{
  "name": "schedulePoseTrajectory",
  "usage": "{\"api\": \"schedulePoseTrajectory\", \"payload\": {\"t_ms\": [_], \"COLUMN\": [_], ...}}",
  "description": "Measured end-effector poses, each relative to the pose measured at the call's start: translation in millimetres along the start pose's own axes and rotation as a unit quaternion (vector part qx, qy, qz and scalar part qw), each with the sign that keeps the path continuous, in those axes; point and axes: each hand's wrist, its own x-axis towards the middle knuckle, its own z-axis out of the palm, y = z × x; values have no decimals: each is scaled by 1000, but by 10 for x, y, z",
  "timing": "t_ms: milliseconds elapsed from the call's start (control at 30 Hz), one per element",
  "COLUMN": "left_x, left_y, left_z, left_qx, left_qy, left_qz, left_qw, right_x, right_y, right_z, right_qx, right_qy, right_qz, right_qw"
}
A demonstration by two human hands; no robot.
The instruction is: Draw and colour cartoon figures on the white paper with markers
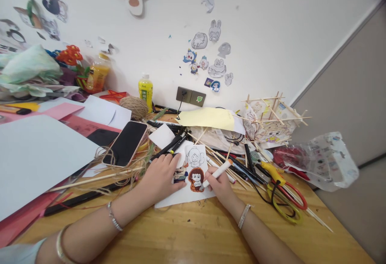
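A white sheet of paper (pixel 169 203) with small cartoon drawings lies on the wooden table. My left hand (pixel 164 175) rests flat on its left part, fingers spread, covering some of a drawing. In my right hand (pixel 221 185) is a white marker (pixel 218 172) with an orange end, slanted down to the left. Its lower end is at the right side of a cartoon figure (pixel 196 179) with brown hair and an orange outline. Above that figure sits an uncoloured line drawing (pixel 195 156). Whether the tip touches the paper I cannot tell.
Left of the sheet lie a phone (pixel 126 143), twine and large papers (pixel 39 155). Behind are several black markers (pixel 177 141), thin sticks and a yellow-green bottle (pixel 145 92). Scissors (pixel 289 199), a yellow glue gun (pixel 273 172) and a stick model (pixel 269 121) are at right.
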Motion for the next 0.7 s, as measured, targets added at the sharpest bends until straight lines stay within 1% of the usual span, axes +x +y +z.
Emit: {"api": "schedulePoseTrajectory", "payload": {"t_ms": [533,700], "left_x": [-6,-14], "left_y": [-2,-8], "left_z": [-2,6], "left_qx": [-1,-1], "left_qy": [1,2], "left_qz": [3,2], "left_qw": [1000,1000], "right_x": [0,6], "right_y": [23,7], "right_z": [4,-1], "right_qx": [12,13], "right_qy": [-5,18], "right_qz": [6,8], "right_qw": [1000,1000]}}
